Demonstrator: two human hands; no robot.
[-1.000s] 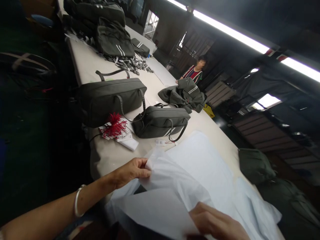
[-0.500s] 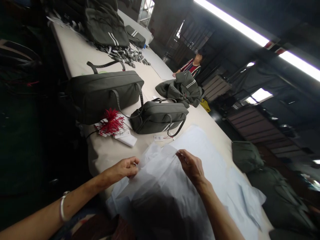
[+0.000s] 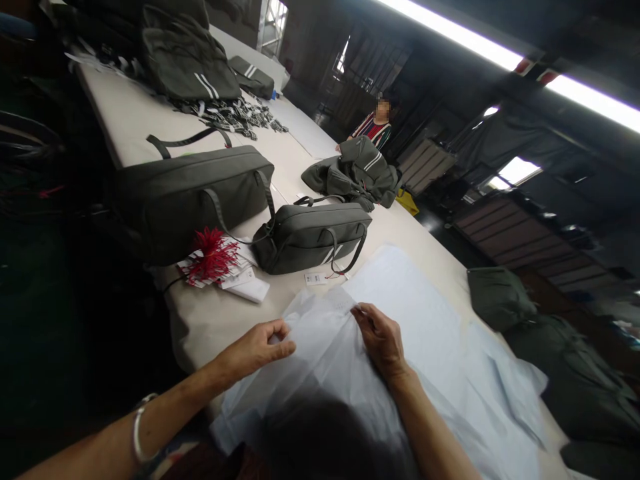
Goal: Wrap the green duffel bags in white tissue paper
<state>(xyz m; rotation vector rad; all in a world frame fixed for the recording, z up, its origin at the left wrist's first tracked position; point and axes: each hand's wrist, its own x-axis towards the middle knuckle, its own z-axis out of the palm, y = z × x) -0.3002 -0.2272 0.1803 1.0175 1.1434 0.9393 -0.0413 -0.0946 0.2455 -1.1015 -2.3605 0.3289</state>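
A thin translucent white plastic bag (image 3: 320,373) lies bunched up before me, with something dark showing through its lower part. My right hand (image 3: 383,337) pinches the bag's upper edge between thumb and fingers. At the bag's left side is my left hand (image 3: 267,343), its fingers bent and a gap showing between thumb and forefinger; I see no plastic gripped there. Just beyond the bag stands a small dark grey-green handbag (image 3: 310,233), with a white tag (image 3: 316,279) lying in front of it. Flat white plastic sheets (image 3: 400,287) spread out to the right.
A larger grey-green bag (image 3: 195,193) stands left on the pale table (image 3: 120,120), beside tags with red strings (image 3: 213,257). Farther back are a bag heap (image 3: 357,170), a backpack (image 3: 185,60) and piled straps (image 3: 240,113). Another person (image 3: 373,127) is beyond. More bags (image 3: 555,360) sit at right.
My left hand has shifted right and slightly down, farther over the plastic bag. My right hand keeps its pinch on the edge. The view has turned slightly, moving the background left.
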